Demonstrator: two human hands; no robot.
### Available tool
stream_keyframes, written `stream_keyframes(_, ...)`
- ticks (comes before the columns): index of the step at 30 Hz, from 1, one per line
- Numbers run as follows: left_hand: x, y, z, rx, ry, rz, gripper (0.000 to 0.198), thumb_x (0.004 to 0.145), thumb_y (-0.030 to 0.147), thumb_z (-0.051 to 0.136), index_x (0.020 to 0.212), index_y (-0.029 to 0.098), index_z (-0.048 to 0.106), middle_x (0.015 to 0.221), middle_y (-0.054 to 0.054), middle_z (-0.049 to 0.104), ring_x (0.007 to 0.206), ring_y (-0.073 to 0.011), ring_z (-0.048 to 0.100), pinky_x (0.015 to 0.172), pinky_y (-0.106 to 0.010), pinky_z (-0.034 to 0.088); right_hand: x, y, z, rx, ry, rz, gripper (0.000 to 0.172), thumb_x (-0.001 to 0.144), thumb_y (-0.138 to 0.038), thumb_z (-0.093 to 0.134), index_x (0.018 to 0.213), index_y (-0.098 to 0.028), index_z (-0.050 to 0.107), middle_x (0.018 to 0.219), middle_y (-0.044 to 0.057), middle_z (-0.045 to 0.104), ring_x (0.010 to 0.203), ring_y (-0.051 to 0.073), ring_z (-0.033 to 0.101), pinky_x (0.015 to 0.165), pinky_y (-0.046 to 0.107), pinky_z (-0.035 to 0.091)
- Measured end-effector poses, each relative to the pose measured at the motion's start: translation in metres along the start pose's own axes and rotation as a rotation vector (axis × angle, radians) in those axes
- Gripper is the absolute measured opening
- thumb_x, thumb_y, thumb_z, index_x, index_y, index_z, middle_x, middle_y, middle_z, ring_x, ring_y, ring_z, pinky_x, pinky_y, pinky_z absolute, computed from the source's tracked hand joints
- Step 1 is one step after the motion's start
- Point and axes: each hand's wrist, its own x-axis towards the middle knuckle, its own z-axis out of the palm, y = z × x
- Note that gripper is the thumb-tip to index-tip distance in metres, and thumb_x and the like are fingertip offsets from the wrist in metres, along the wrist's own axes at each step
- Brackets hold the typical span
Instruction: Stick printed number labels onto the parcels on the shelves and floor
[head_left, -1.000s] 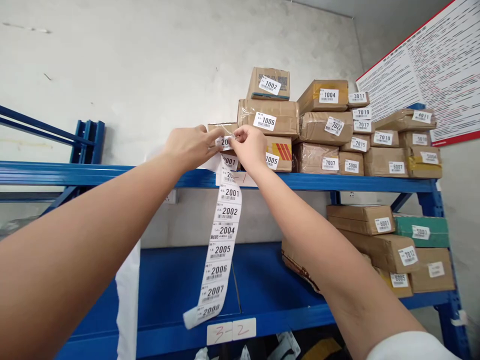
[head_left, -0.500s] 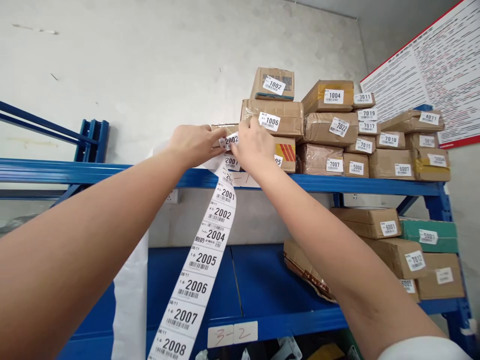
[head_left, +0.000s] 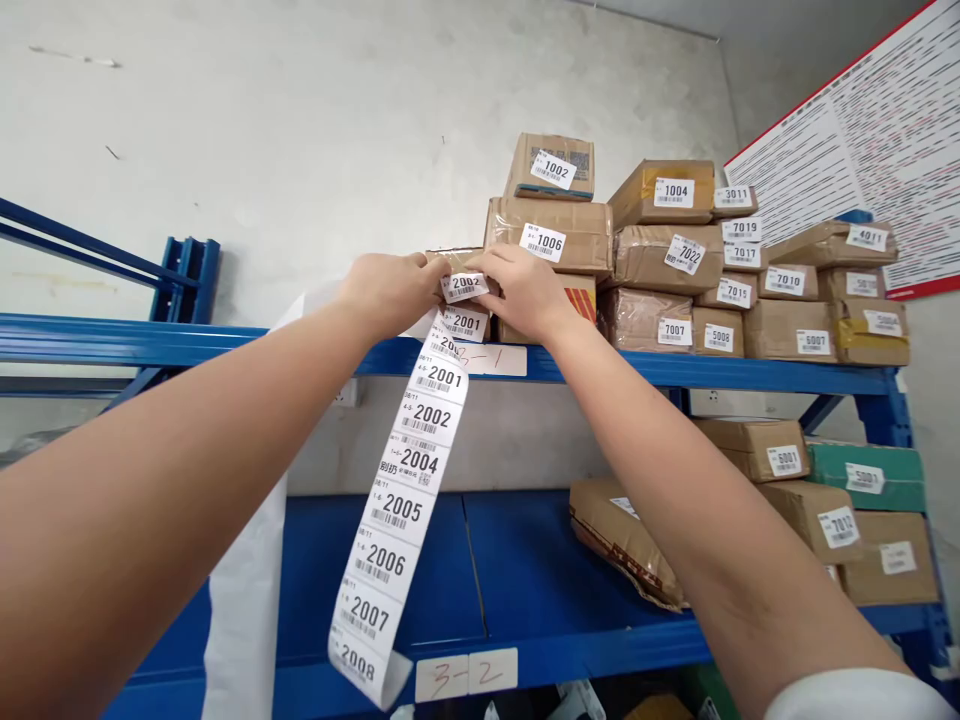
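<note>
Both my hands are raised to the top shelf. My left hand (head_left: pixel 390 290) pinches the upper end of a long strip of numbered labels (head_left: pixel 401 490) that hangs down past the shelf edge, reading 2001 to 2008. My right hand (head_left: pixel 521 290) presses a white label marked 2002 (head_left: pixel 465 286) against the small brown parcel (head_left: pixel 450 258) at the left of the stack, fingers closed on the label's right edge. Below it a label 2001 (head_left: pixel 466 323) shows on the lower parcel.
Blue metal shelving (head_left: pixel 675 368) carries stacked brown parcels with number labels such as 1006 (head_left: pixel 546 240) and 7022 (head_left: pixel 686 253). More parcels (head_left: pixel 757 445) lie on the lower shelf at right. A printed chart (head_left: pixel 855 150) hangs on the right wall. White sheeting (head_left: pixel 244 600) hangs at left.
The 2002 label has come off the strip onto the parcel front, with my right hand shifting right over it. The hanging strip has swung leftward.
</note>
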Motion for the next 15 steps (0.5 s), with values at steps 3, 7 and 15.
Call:
stream_keyframes(3,-0.003,0.003,-0.002,-0.005,0.003,0.006,0.049,0.095,0.049,0.034,0.140,0.031,0.039,0.121,-0.010,0.061,0.097,-0.0293,0.064,0.078,-0.039,0.044,-0.005,0.000,0.000,0.009,0.008,-0.053,0.024,0.089,-0.025,0.059,0.111,-0.019,0.064,0.111,0.009,0.064,0.105,0.027,0.055,0.090,0.042,0.041)
stream_keyframes(7,-0.007,0.004,-0.008,-0.003,-0.003,0.030,0.049,0.094,0.047,0.035,0.142,0.035,0.037,0.125,-0.009,0.058,0.095,-0.0281,0.064,0.077,-0.038,0.043,-0.003,-0.004,0.002,0.071,-0.001,-0.049,0.030,0.091,-0.036,0.057,0.114,-0.018,0.064,0.110,0.010,0.065,0.104,0.026,0.057,0.090,0.040,0.043)
stream_keyframes(15,0.004,0.006,-0.010,-0.025,0.024,0.004,0.052,0.095,0.058,0.023,0.130,0.033,0.053,0.110,-0.007,0.065,0.101,-0.0294,0.062,0.079,-0.037,0.041,0.012,0.011,0.002,0.130,-0.080,-0.025,0.023,0.095,-0.021,0.049,0.101,-0.020,0.071,0.100,0.008,0.067,0.097,0.023,0.059,0.088,0.040,0.045)
